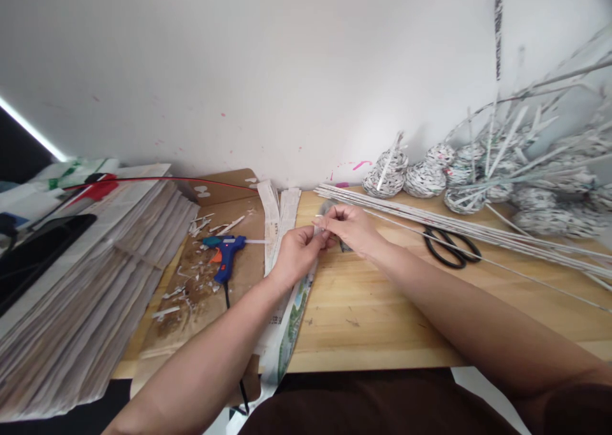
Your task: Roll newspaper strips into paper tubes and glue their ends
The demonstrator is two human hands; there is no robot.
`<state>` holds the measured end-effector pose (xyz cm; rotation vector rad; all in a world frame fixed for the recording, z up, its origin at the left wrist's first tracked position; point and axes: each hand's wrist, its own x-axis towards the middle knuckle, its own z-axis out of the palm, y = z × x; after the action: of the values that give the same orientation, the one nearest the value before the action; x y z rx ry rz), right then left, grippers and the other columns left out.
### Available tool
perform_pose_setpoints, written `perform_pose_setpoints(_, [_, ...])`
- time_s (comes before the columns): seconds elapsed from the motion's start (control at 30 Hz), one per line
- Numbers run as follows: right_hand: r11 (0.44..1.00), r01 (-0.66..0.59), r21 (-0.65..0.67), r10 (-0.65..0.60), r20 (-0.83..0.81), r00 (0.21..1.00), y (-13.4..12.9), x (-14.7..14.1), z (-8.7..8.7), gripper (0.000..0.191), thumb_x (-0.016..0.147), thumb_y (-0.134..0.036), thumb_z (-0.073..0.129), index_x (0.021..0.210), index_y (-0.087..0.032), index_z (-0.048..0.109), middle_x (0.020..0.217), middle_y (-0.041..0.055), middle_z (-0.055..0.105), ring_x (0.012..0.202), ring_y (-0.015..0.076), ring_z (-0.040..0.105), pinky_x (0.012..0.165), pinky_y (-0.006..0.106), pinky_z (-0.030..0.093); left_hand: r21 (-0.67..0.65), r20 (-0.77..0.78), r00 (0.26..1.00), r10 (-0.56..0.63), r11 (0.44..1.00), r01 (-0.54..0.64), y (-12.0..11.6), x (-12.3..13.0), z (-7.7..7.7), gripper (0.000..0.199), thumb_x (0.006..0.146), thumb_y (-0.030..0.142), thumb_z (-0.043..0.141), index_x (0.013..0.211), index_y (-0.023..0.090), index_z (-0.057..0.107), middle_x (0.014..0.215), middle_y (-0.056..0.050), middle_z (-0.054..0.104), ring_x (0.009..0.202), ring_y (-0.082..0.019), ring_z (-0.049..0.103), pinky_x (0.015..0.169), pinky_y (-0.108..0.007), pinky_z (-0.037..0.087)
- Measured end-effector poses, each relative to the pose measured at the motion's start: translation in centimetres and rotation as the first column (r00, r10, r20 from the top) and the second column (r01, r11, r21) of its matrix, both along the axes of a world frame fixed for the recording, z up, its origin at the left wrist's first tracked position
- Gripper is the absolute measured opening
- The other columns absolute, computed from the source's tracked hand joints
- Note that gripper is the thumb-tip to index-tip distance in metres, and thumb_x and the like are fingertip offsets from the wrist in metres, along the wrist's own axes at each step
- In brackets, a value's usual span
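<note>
My left hand (300, 251) and my right hand (347, 228) meet above the middle of the wooden table (363, 320). Both pinch the upper end of a printed newspaper strip (296, 307), which hangs down past the table's front edge. A thin paper rod (507, 264) runs from near my right hand toward the right. Partly hidden behind my right hand is a small greyish object that I cannot make out. More newspaper strips (288, 208) lie just behind my left hand.
Left of my hands, a blue glue gun (229, 256) lies on stained cardboard (191, 320) with paper scraps. A tall newspaper stack (109, 282) stands far left. At right are paper rods (430, 217), black scissors (447, 250) and several woven paper forms (386, 172) against the wall.
</note>
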<state>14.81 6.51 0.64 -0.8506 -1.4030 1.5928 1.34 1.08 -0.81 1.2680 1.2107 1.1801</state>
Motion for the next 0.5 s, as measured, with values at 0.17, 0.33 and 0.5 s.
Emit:
perform_pose_setpoints(0.17, [0.996, -0.065, 0.057, 0.058, 0.118, 0.991, 0.3, 0.7, 0.7, 0.033, 0.064, -0.043, 0.08, 0.072, -0.016, 0.062, 0.058, -0.0009, 0.064, 0.048, 0.0109, 0.058, 0.047, 0.022, 0.046, -0.041, 0.041, 0.999, -0.027, 0.999, 0.028, 0.2, -0.1, 0.0, 0.036, 0.075, 0.047, 0.069, 0.084, 0.013, 0.071, 0.081, -0.008, 0.073, 0.079, -0.02, 0.068, 0.071, -0.031, 0.055])
perform_pose_setpoints(0.33, [0.998, -0.033, 0.062, 0.023, 0.148, 0.989, 1.0, 1.4, 1.1, 0.032, 0.069, -0.045, 0.075, 0.068, -0.015, 0.064, 0.053, -0.0028, 0.057, 0.043, 0.0057, 0.046, 0.041, 0.019, 0.035, -0.056, 0.162, 0.986, -0.042, 0.997, 0.052, 0.4, -0.3, 0.1, 0.034, 0.073, 0.041, 0.073, 0.092, 0.013, 0.07, 0.084, -0.007, 0.073, 0.081, -0.019, 0.068, 0.075, -0.032, 0.056])
perform_pose_setpoints(0.5, [0.993, -0.112, 0.021, 0.107, 0.162, 0.981, 1.2, 1.7, 1.3, 0.03, 0.065, -0.041, 0.079, 0.073, -0.015, 0.067, 0.056, -0.0021, 0.059, 0.044, 0.0055, 0.045, 0.038, 0.018, 0.027, -0.058, 0.179, 0.984, 0.008, 0.998, 0.002, 0.4, -0.4, 0.3, 0.034, 0.073, 0.041, 0.073, 0.092, 0.012, 0.071, 0.087, -0.008, 0.073, 0.081, -0.02, 0.069, 0.076, -0.033, 0.056])
